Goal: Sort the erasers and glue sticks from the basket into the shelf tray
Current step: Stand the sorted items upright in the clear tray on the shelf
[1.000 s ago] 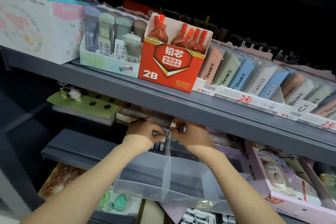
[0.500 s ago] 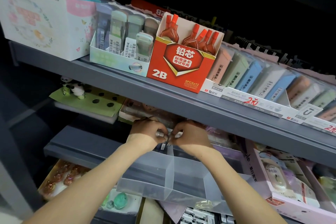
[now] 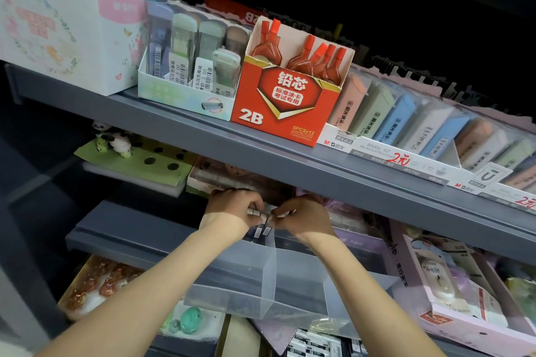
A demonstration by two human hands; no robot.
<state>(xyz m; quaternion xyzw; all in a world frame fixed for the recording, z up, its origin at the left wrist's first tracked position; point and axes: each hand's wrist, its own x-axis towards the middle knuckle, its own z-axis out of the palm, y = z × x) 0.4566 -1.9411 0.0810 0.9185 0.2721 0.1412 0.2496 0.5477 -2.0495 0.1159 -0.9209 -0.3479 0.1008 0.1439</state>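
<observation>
Head view: left hand (image 3: pixel 232 211) and right hand (image 3: pixel 303 216) still pinch small sticks (image 3: pixel 256 212) above clear tray (image 3: pixel 269 278), unmoved.

View: one head camera, worn by the person.
Facing: forward at the grey shelf (image 3: pixel 290 165), frame tilted.
Nearness: close; left hand (image 3: pixel 232 209) and right hand (image 3: pixel 304 216) reach under it.

The tray (image 3: pixel 232 297) was clear, frosted plastic, split by a wall down its middle into two long compartments, and it sat on the lower shelf with its far end tucked under the shelf above. Over that far end my left hand (image 3: pixel 232 209) gripped a small pale stick (image 3: pixel 256 212) lying sideways, while my right hand (image 3: pixel 304 217) pinched a pale piece (image 3: pixel 279 214) too small to tell. Just below, two dark labelled pieces (image 3: pixel 258 231) stood upright in the left compartment.
</observation>
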